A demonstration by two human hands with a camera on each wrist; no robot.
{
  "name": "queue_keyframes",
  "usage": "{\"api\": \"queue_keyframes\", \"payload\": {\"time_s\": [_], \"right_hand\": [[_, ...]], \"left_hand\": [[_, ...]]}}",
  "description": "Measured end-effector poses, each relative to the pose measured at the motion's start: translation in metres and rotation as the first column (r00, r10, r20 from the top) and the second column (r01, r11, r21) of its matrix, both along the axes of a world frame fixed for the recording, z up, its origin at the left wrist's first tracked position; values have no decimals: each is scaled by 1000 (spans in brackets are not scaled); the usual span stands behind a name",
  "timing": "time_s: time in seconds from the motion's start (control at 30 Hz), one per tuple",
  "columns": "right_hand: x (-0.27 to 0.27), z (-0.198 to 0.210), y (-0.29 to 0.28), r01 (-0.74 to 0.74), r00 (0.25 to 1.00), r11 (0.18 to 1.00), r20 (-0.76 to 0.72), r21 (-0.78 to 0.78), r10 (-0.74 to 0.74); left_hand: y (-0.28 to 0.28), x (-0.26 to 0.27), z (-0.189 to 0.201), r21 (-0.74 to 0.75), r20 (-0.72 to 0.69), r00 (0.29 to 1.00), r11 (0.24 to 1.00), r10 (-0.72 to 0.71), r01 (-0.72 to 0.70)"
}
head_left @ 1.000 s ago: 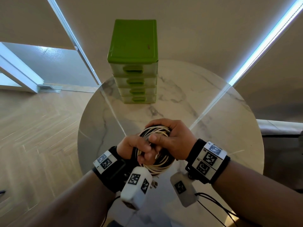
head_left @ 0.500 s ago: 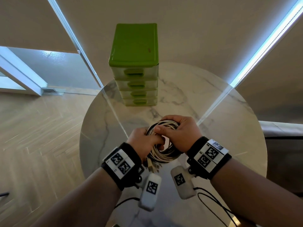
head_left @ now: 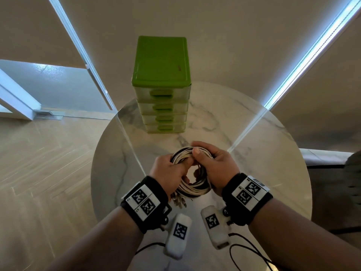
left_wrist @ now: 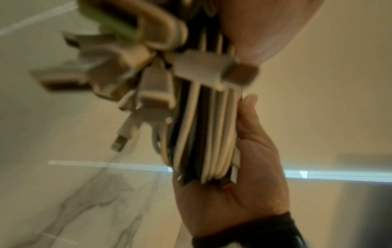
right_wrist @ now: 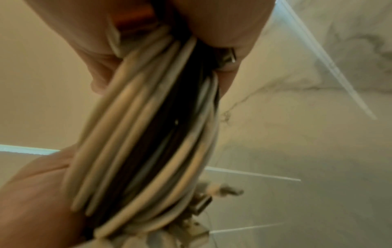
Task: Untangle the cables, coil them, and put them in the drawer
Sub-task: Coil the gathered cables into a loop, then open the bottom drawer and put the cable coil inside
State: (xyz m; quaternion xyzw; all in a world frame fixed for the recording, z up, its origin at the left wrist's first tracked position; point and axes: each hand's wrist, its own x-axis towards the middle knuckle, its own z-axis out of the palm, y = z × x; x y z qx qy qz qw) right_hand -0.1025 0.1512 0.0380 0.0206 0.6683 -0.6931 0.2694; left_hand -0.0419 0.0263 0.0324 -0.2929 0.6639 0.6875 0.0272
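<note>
A round coil of white and black cables [head_left: 192, 187] hangs above the marble table, held from both sides. My left hand [head_left: 169, 174] grips its left side and my right hand [head_left: 214, 167] grips its right side, thumb on top. Several plug ends [head_left: 178, 201] dangle from the coil's lower left. In the left wrist view the cable coil [left_wrist: 203, 130] and connectors [left_wrist: 135, 83] fill the middle. The right wrist view, blurred, has the cable coil [right_wrist: 148, 134] running through my palm. The green drawer unit [head_left: 162, 85] stands beyond the hands, all its drawers closed.
The round marble table [head_left: 254, 153] has bare surface around the hands and to the right of the drawer unit. Wood floor [head_left: 39, 173] lies to the left. Thin black wires [head_left: 244, 249] trail from the wrist cameras near the table's front edge.
Both hands have carried the coil forward, toward the drawer unit. My left hand has rolled palm-down onto the coil's left side. The drawer unit looks closer in the head view.
</note>
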Motion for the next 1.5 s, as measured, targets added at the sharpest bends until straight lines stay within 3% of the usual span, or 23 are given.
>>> {"api": "queue_keyframes", "payload": {"time_s": [0.17,0.27,0.4,0.57,0.77,0.9,1.07,1.13,1.23,1.3,1.37,1.43,1.5], "right_hand": [[8,8,-12,-44,983,978,-165,202,79],[9,17,-15,-61,965,974,-236,220,114],[2,21,-14,9,953,979,-299,201,53],[-19,24,0,11,938,984,-344,177,51],[-53,14,22,-152,862,856,-358,494,360],[-64,14,25,-217,795,853,-422,474,436],[-66,4,26,-176,839,865,-388,469,381],[-62,6,25,-168,848,888,-397,428,352],[-61,14,24,-185,827,903,-435,388,357],[-62,25,24,-199,795,892,-465,406,390],[-63,38,23,-217,753,866,-488,450,442],[-62,45,23,-216,717,847,-511,486,475],[-61,49,22,-191,708,834,-515,518,483]], "left_hand": [[-18,3,-1,170,34,999,985,-32,26],[-29,-2,3,238,16,997,968,-81,75],[-30,-11,7,259,-19,992,957,-126,127],[-9,-21,12,239,-28,997,968,-69,73],[24,-33,13,171,1,999,984,44,-44],[39,-37,6,140,-4,991,981,136,-134],[50,-31,-5,166,-9,986,972,168,-164],[47,-29,-11,248,-18,988,958,153,-143],[31,-27,-20,510,-73,994,859,84,-35],[17,-25,-25,668,-181,983,729,-36,150],[5,-25,-30,766,-311,949,576,-57,286],[-8,-37,-33,878,-161,986,463,44,123],[-25,-55,-45,873,132,960,429,248,-231]]}}
